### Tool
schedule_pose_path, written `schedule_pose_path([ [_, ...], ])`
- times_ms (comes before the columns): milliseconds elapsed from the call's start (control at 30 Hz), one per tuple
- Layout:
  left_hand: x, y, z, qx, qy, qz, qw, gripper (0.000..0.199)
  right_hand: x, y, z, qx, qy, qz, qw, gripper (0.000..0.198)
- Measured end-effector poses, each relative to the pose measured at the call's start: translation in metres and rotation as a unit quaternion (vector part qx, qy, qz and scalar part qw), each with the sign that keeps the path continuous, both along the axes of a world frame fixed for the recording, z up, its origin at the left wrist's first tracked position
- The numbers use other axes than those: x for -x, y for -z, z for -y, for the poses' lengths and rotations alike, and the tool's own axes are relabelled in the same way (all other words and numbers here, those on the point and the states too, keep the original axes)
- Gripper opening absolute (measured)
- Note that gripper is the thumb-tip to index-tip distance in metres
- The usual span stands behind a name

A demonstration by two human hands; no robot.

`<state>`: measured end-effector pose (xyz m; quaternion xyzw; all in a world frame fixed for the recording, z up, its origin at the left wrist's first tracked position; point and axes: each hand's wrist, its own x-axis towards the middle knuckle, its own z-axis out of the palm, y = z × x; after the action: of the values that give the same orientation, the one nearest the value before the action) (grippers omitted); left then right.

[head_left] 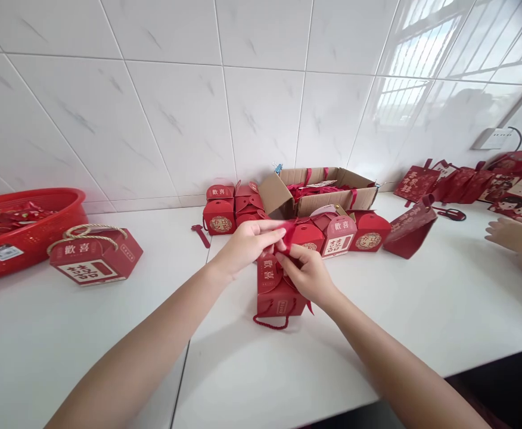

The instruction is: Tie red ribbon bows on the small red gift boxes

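A small red gift box with gold characters and a red cord handle stands on the white table in the middle. My left hand pinches the box's top flap from the left. From the right, my right hand grips the same top edge. Both hands meet over the box's closure, which they partly hide.
Finished red boxes line up behind, in front of an open cardboard carton of red pieces. A hexagonal red box with rope handle and a red basket sit left. Flat red boxes lie at right; another person's hand rests there.
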<state>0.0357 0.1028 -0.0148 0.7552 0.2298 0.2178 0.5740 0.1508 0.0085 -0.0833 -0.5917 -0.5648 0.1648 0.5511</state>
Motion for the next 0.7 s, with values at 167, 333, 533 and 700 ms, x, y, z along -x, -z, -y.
schedule_pose_path([
  [167,0.009,0.008,-0.01,-0.096,-0.11,0.03,0.989,0.029,-0.001,0.005,-0.003,0.033,0.01,-0.066,0.997,0.028],
  [333,0.014,0.013,-0.01,-0.095,0.016,-0.056,0.994,0.02,-0.003,0.004,-0.001,0.032,-0.009,-0.091,0.995,0.026],
  [533,0.011,0.018,-0.014,-0.103,-0.008,-0.035,0.994,0.02,0.001,0.007,-0.001,0.0,-0.01,-0.162,0.987,0.026],
  [700,0.016,0.018,-0.015,-0.09,0.039,-0.036,0.995,0.015,0.001,0.009,-0.001,-0.006,0.009,-0.226,0.974,0.04],
])
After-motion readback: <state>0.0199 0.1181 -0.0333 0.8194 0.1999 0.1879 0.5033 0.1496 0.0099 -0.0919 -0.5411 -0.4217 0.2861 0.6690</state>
